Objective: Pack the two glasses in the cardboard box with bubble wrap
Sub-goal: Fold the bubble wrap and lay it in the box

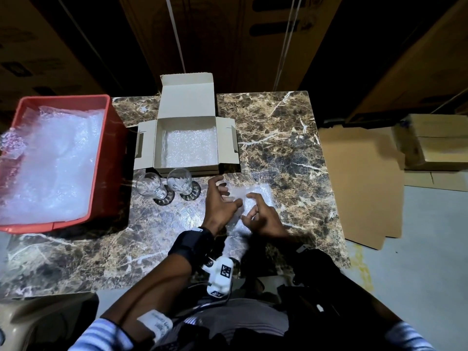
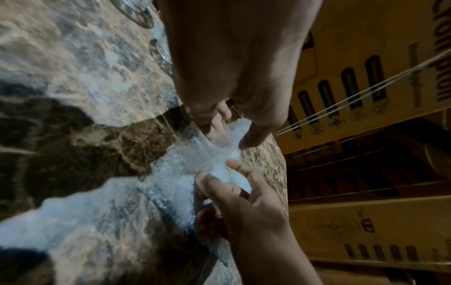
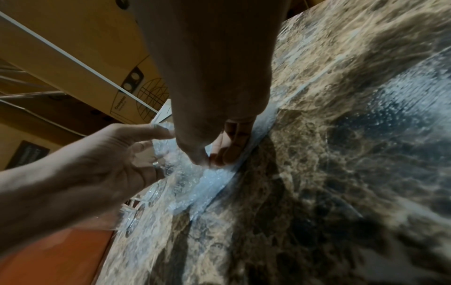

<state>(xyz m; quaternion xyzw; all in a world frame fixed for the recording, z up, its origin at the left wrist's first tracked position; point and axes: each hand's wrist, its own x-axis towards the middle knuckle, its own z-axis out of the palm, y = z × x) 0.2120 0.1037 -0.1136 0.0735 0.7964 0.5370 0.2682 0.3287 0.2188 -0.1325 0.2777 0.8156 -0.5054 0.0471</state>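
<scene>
I pinch the wrap (image 1: 249,198) with both my left hand (image 1: 219,204) and right hand (image 1: 263,219); I'd flatten it fully before fetching the glasses (image 1: 164,184) at ten o'clock, below the box (image 1: 187,117).

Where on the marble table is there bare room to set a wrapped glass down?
Bare marble table lies right of the cardboard box, and along the near edge below the red bin. It is crowded before the box: two glasses, both hands, bubble wrap sheet.
</scene>
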